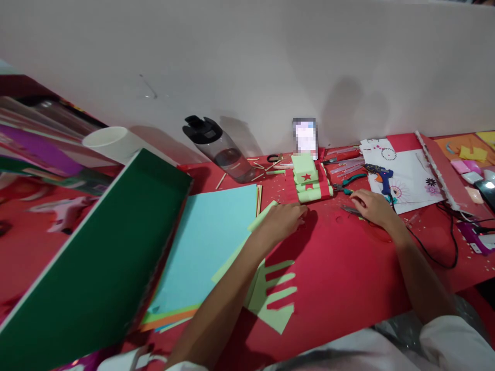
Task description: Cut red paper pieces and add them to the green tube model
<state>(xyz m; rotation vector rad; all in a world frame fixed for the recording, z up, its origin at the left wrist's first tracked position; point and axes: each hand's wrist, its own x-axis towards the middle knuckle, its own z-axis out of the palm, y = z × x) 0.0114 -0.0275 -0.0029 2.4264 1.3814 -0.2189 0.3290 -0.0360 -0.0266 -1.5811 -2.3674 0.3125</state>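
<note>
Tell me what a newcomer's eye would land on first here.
Probably the big dark green panel, slanting across the left of the view. Next, the light blue sheet just right of it, then the star-marked pale green paper piece, in front of the bright phone screen by the pale wall.

The head camera looks down across the tabletop [332,288].
</note>
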